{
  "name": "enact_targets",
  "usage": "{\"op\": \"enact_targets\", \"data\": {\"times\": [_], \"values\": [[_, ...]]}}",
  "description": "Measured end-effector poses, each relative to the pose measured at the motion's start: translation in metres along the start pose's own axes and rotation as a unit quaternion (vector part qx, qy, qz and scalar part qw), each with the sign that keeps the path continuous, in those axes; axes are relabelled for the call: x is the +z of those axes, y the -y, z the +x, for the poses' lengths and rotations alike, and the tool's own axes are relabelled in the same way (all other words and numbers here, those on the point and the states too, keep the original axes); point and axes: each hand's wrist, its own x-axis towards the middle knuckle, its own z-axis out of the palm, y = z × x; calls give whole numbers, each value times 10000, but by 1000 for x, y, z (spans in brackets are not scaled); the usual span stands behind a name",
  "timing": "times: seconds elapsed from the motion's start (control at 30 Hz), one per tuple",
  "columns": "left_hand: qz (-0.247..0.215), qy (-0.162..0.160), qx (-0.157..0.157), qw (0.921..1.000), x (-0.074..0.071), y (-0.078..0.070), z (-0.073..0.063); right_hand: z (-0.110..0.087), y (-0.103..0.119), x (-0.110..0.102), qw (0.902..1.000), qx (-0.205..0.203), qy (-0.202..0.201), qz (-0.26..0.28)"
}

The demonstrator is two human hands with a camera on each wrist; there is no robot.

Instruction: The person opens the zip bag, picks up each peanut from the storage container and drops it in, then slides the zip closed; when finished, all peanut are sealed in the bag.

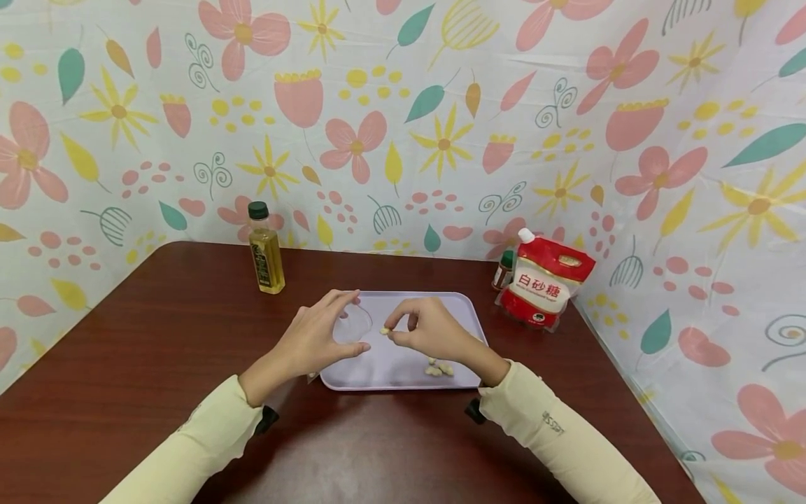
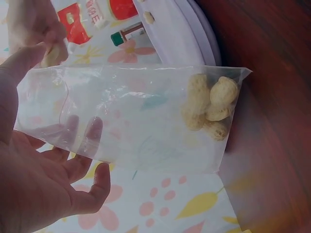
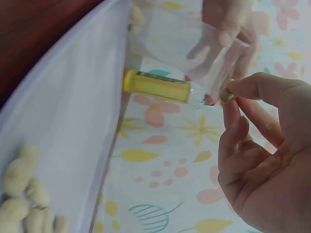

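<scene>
My left hand [image 1: 308, 339] holds a clear plastic bag [image 2: 136, 111] near its mouth, thumb on one side and fingers on the other. Several unshelled peanuts [image 2: 223, 97] lie at the bag's bottom in the left wrist view. Between thumb and fingertips my right hand [image 1: 434, 327] pinches a single peanut [image 3: 226, 94], just outside the bag's mouth. Below both hands is a pale lilac tray [image 1: 378, 376]. A small pile of peanuts [image 1: 439, 368] rests on its near right part, partly beside my right wrist.
An oil bottle [image 1: 267, 255] with a dark green cap stands at the back left of the brown table [image 1: 157, 329]. At the back right are a red and white sugar pouch [image 1: 543, 283] and a small green-capped jar [image 1: 504, 271]. Flower-patterned cloth [image 1: 403, 140] hangs behind.
</scene>
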Motion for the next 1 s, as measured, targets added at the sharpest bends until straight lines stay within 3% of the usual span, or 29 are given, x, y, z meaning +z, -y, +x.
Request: {"op": "enact_targets", "data": {"times": [0.27, 0.67, 1.0], "values": [[-13, 3, 38, 10000, 0, -1, 0, 17, 19, -2, 9989, -196, -298, 314], [-82, -9, 0, 10000, -1, 0, 2, 33, 28, 6, 9984, -188, -187, 498], [-114, 43, -41, 9999, -3, 1, 2, 28, 27, 3, 9989, -155, -136, 418]]}}
